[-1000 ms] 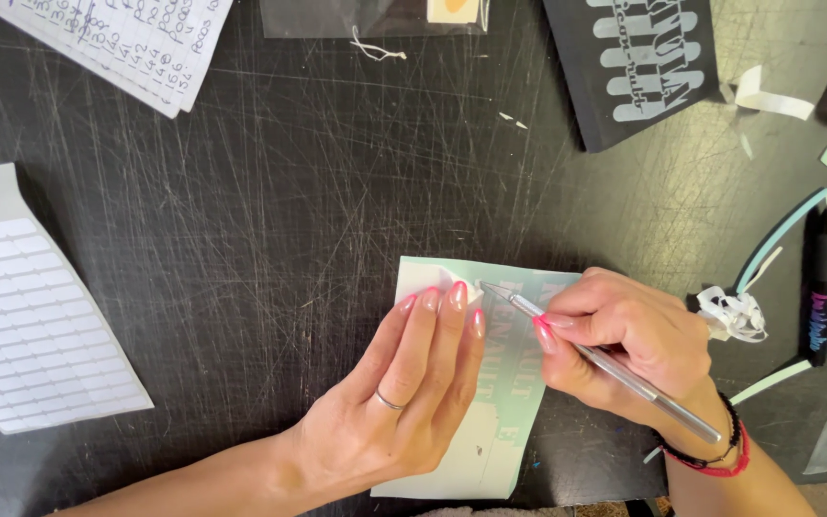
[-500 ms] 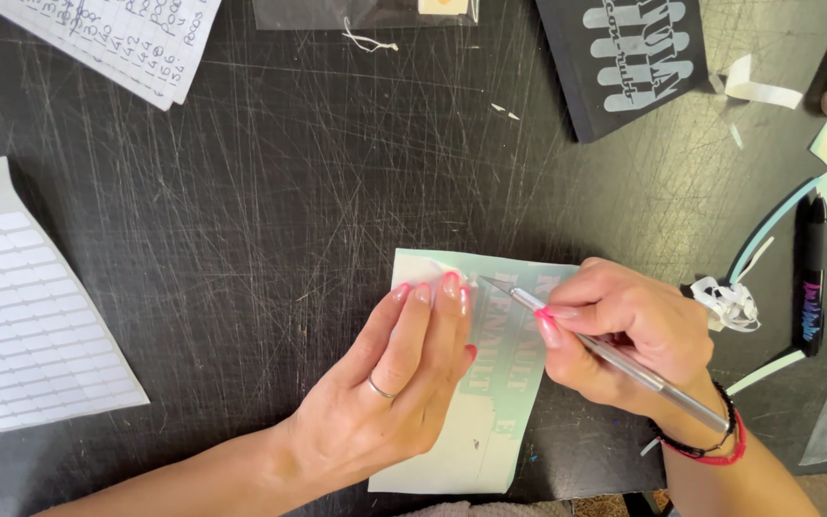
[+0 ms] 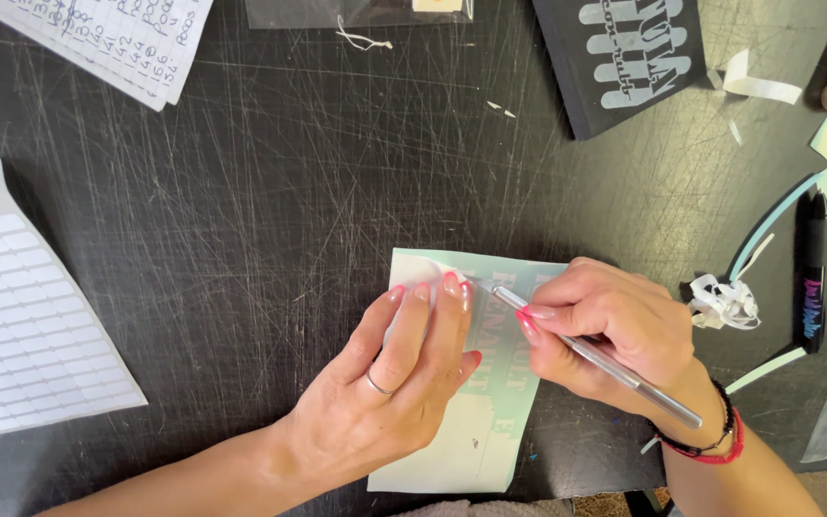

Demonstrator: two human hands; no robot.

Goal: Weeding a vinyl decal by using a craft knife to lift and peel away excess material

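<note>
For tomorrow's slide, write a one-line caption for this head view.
Left hand pins a pale green vinyl sheet to the scratched black mat while the right hand works a slim silver tool.

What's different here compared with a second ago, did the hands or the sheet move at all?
Very little. The pale green sheet appears to have shifted slightly up the black mat. The left hand still presses flat on the sheet. The right hand keeps its pen-like grip on the silver tool, its tip at the left fingertips. Nothing was picked up or let go; the papers around stayed put.
</note>
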